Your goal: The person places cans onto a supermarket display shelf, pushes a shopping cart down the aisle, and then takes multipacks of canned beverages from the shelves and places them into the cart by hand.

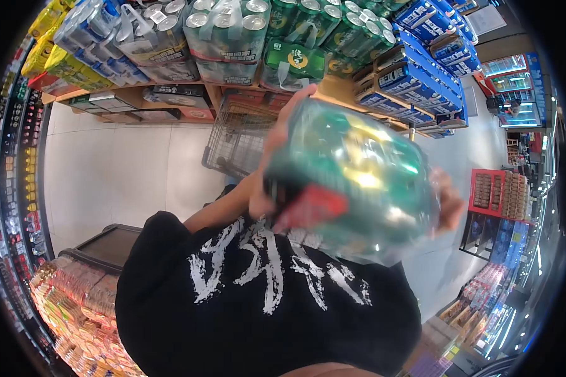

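A shrink-wrapped pack of green cans (358, 182) is held up in front of my chest, tilted and smeared by motion. At its left end my left hand (273, 151) is closed on the wrap, with the fingers partly behind the pack. My right hand (448, 201) grips the opposite end, its fingers blurred. A red patch shows on the pack's lower left side. Beyond it, similar green can packs (295, 60) stand on the display, alongside clear-wrapped packs of silver-topped cans (226, 44).
A wire shopping cart (223, 141) stands by the wooden display shelf. Blue cartons (415, 81) are stacked at the right. Packaged goods (75, 308) fill a display at lower left, next to a dark flat-topped stand (107, 245). A red display (487, 191) stands further right.
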`<action>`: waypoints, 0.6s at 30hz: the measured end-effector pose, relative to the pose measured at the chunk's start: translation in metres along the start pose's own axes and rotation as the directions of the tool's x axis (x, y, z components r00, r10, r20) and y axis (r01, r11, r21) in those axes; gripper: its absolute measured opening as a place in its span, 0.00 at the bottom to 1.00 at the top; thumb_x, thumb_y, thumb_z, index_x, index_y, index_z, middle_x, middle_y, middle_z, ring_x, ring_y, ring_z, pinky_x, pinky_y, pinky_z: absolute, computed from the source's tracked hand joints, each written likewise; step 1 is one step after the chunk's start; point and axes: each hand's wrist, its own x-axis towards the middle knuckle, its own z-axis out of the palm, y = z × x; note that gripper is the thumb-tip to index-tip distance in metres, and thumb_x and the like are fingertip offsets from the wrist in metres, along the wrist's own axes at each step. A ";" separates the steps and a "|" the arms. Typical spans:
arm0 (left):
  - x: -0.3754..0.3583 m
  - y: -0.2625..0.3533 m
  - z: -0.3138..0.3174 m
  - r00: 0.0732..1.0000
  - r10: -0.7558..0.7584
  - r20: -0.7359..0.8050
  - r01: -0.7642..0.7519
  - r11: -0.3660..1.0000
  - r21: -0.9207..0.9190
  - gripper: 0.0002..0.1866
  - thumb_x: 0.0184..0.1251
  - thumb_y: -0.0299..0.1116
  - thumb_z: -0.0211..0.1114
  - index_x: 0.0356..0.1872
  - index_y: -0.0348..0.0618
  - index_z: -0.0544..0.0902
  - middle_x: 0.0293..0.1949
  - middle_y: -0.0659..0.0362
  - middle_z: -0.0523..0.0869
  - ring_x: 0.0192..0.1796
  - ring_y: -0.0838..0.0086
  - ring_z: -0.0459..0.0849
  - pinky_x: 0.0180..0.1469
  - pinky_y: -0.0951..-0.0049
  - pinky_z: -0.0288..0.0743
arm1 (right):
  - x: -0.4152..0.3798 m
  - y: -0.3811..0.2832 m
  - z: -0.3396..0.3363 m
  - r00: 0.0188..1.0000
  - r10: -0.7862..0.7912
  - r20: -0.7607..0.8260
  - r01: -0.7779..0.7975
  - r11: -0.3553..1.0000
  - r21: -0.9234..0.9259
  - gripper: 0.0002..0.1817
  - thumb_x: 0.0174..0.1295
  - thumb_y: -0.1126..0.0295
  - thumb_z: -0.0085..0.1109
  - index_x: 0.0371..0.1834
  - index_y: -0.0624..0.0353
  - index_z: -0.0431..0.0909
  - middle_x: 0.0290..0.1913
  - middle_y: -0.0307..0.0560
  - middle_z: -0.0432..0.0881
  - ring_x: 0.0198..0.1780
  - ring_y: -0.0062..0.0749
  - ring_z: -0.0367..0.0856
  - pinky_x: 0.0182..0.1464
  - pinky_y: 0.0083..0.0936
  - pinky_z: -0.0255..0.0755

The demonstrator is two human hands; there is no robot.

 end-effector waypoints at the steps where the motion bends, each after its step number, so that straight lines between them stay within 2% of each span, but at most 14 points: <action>1: -0.004 -0.005 -0.009 0.992 -0.105 -0.065 0.101 0.992 -0.070 0.41 0.60 0.52 0.65 0.69 0.38 0.64 0.72 0.47 0.63 0.69 0.60 0.69 0.73 0.60 0.57 | 0.002 0.012 0.002 0.989 -0.070 0.131 0.077 0.996 -0.054 0.27 0.74 0.63 0.43 0.12 0.55 0.58 0.11 0.33 0.52 0.15 0.22 0.55 0.22 0.25 0.59; 2: -0.009 -0.009 -0.017 0.969 -0.209 -0.129 0.189 0.970 -0.152 0.38 0.63 0.52 0.62 0.69 0.38 0.65 0.70 0.47 0.66 0.68 0.59 0.71 0.72 0.59 0.60 | 0.000 0.013 0.009 0.982 -0.004 0.188 0.021 0.996 -0.091 0.27 0.73 0.65 0.46 0.11 0.55 0.58 0.10 0.34 0.54 0.15 0.22 0.54 0.21 0.24 0.57; 3: -0.014 -0.015 -0.024 0.957 -0.281 -0.072 0.247 0.920 -0.305 0.40 0.67 0.54 0.58 0.72 0.40 0.59 0.68 0.47 0.69 0.66 0.58 0.73 0.70 0.57 0.65 | -0.002 0.015 0.016 0.968 0.063 0.244 -0.030 0.990 -0.135 0.27 0.72 0.66 0.48 0.11 0.56 0.58 0.10 0.35 0.56 0.15 0.21 0.54 0.21 0.23 0.56; 4: -0.018 -0.016 -0.028 0.940 -0.342 -0.007 0.303 0.843 -0.445 0.41 0.70 0.55 0.54 0.76 0.42 0.54 0.66 0.46 0.73 0.65 0.57 0.76 0.68 0.56 0.70 | -0.005 0.009 0.030 0.942 0.257 0.216 -0.224 0.960 -0.167 0.26 0.70 0.69 0.51 0.10 0.57 0.58 0.10 0.36 0.59 0.15 0.20 0.55 0.21 0.22 0.55; 5: -0.013 -0.009 -0.036 0.917 -0.374 -0.138 0.370 0.928 -0.050 0.30 0.71 0.48 0.52 0.68 0.40 0.67 0.71 0.49 0.65 0.70 0.65 0.69 0.72 0.62 0.63 | 0.000 0.009 0.034 0.879 0.463 0.111 -0.441 0.880 -0.176 0.26 0.68 0.71 0.57 0.10 0.58 0.60 0.11 0.34 0.60 0.16 0.17 0.57 0.21 0.21 0.52; 7: -0.015 -0.010 -0.044 0.896 -0.418 -0.151 0.423 0.906 0.002 0.31 0.72 0.50 0.51 0.69 0.41 0.66 0.72 0.49 0.64 0.71 0.62 0.67 0.72 0.57 0.62 | -0.002 0.018 0.044 0.833 0.499 0.242 -0.266 0.742 -0.615 0.25 0.66 0.66 0.63 0.11 0.59 0.69 0.14 0.26 0.60 0.20 0.12 0.54 0.23 0.20 0.45; 8: -0.016 -0.014 -0.049 0.882 -0.453 -0.127 0.449 0.891 -0.059 0.31 0.72 0.50 0.51 0.69 0.42 0.65 0.72 0.49 0.64 0.71 0.60 0.67 0.72 0.55 0.61 | -0.003 0.027 0.045 0.766 0.527 0.368 -0.125 0.684 -0.718 0.25 0.66 0.64 0.63 0.11 0.59 0.69 0.16 0.25 0.60 0.21 0.12 0.54 0.24 0.19 0.44; 10: -0.024 -0.019 -0.062 0.859 -0.502 -0.105 0.480 0.859 -0.179 0.32 0.73 0.51 0.49 0.70 0.43 0.64 0.72 0.49 0.63 0.72 0.57 0.65 0.72 0.50 0.60 | -0.011 0.055 0.049 0.726 0.647 0.232 -0.393 0.668 -0.632 0.25 0.64 0.59 0.64 0.13 0.58 0.70 0.16 0.25 0.62 0.20 0.10 0.56 0.22 0.19 0.45; 15: -0.063 -0.033 -0.100 0.823 -0.548 -0.146 0.424 0.766 -0.483 0.33 0.74 0.54 0.46 0.73 0.46 0.60 0.73 0.49 0.62 0.74 0.50 0.60 0.72 0.38 0.57 | -0.048 0.094 0.051 0.597 0.732 0.328 -0.363 0.611 -0.703 0.25 0.67 0.60 0.62 0.14 0.64 0.72 0.14 0.27 0.61 0.21 0.11 0.55 0.22 0.21 0.46; 16: -0.066 -0.020 -0.101 0.780 -0.610 -0.141 0.364 0.625 -0.691 0.35 0.73 0.57 0.45 0.74 0.47 0.59 0.74 0.48 0.60 0.75 0.46 0.56 0.72 0.32 0.54 | -0.058 0.104 0.049 0.563 0.750 0.346 -0.370 0.603 -0.707 0.25 0.68 0.60 0.62 0.15 0.65 0.73 0.14 0.27 0.61 0.21 0.11 0.56 0.21 0.21 0.46; 18: -0.084 -0.035 -0.144 0.841 -0.499 -0.209 0.310 0.761 -0.569 0.39 0.71 0.58 0.50 0.75 0.46 0.56 0.75 0.43 0.54 0.76 0.39 0.50 0.72 0.26 0.46 | -0.088 0.121 0.048 0.510 0.758 0.406 -0.365 0.619 -0.696 0.25 0.68 0.59 0.61 0.17 0.67 0.74 0.14 0.29 0.63 0.20 0.12 0.57 0.21 0.23 0.49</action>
